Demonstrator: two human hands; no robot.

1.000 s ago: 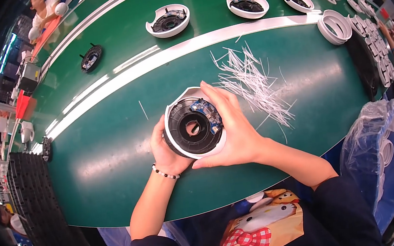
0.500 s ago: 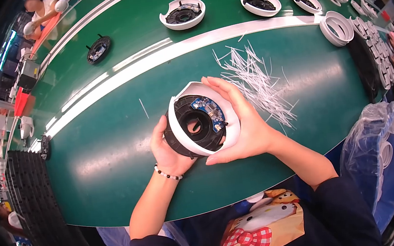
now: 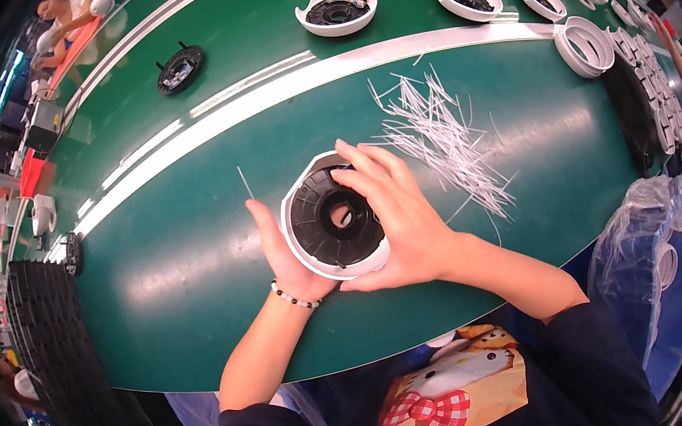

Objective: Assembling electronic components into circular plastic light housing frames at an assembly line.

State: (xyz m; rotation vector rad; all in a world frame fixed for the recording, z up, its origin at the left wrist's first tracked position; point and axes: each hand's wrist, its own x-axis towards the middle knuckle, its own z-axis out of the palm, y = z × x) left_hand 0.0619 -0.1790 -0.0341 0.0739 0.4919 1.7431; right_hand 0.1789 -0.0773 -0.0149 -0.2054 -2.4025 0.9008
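Note:
Between my hands is a white round housing (image 3: 302,253) with a black plastic disc (image 3: 323,230) set inside its rim. A hole goes through the disc's middle. My left hand (image 3: 285,257) supports the housing from the left and below, thumb stretched away and the other fingers hidden beneath. My right hand (image 3: 403,221) grips the right side, fingertips over the disc's upper right and thumb along the lower rim. That hand covers the part of the disc where a blue circuit board would show. Beyond the hands lies a heap of thin white strips (image 3: 446,142).
Several white housings with black discs (image 3: 337,10) and a lone black disc (image 3: 180,69) sit on the green belt. White rings (image 3: 583,48) stand at the far right. Black stacked trays (image 3: 58,354) are left; a plastic-lined blue bin (image 3: 654,261) is right.
The black disc, tilted partly out of the housing before, now lies within its rim. My right fingers have moved over the circuit board. My left thumb has lifted away. Belt items have shifted right.

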